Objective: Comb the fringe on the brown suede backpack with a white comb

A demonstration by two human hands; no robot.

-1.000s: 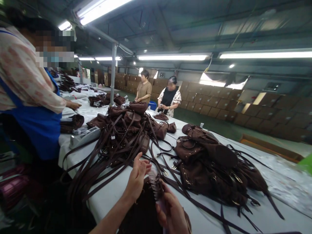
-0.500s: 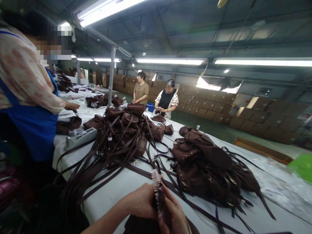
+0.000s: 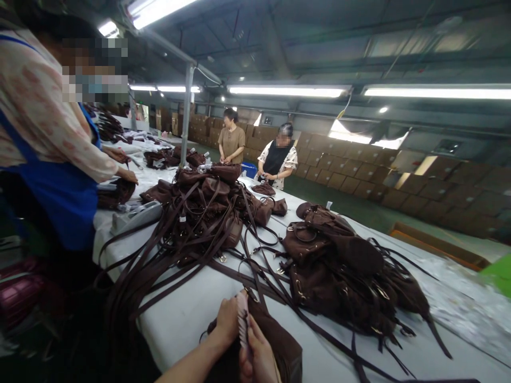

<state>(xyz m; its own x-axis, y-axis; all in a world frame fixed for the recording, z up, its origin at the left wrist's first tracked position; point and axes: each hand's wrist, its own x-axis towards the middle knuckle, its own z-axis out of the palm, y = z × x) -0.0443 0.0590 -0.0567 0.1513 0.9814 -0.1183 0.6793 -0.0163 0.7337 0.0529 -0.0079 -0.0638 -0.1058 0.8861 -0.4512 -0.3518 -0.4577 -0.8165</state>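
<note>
A dark brown drawstring-type bag (image 3: 281,335) lies at the table's near edge, right in front of me. My left hand (image 3: 227,322) is closed on the upper part of this bag, its fingertips partly hidden. My right hand (image 3: 259,354) grips a pale pink brush (image 3: 242,319) with a row of bristle tufts along one side. The brush stands nearly upright against the bag, close beside my left hand. Brown straps with metal clasps (image 3: 251,294) run just beyond both hands.
A tangled heap of brown bags (image 3: 211,207) covers the table's middle left, straps hanging over the edge. More brown bags (image 3: 339,271) lie at right, near clear plastic bags (image 3: 459,298). A co-worker in a blue apron (image 3: 59,207) stands at left; two people (image 3: 231,141) work farther back.
Both my hands have shifted slightly left, and the brush has turned so its bristles show less. More of the bag in front of me is visible. The co-worker's second hand has come into view.
</note>
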